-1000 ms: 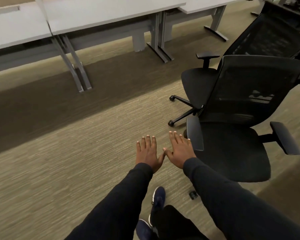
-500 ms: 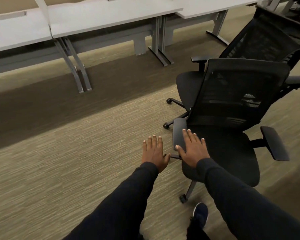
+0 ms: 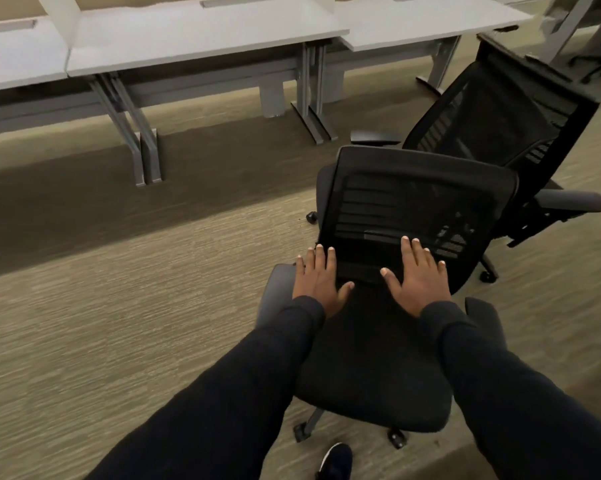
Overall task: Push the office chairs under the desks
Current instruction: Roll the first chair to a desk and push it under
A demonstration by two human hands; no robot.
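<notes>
Head view: the near chair (image 3: 413, 202) stands on the floor (image 3: 119, 306), well apart from the front edge of the tables (image 3: 205, 36), with its seat toward the person and its backrest toward the tables. Left hand (image 3: 314, 280) and right hand (image 3: 418, 278) lie flat at the lower backrest, fingers straight and released, grasping nothing; contact cannot be confirmed. The far chair (image 3: 500, 112) stands just behind, to the right, also outside the tables.
</notes>
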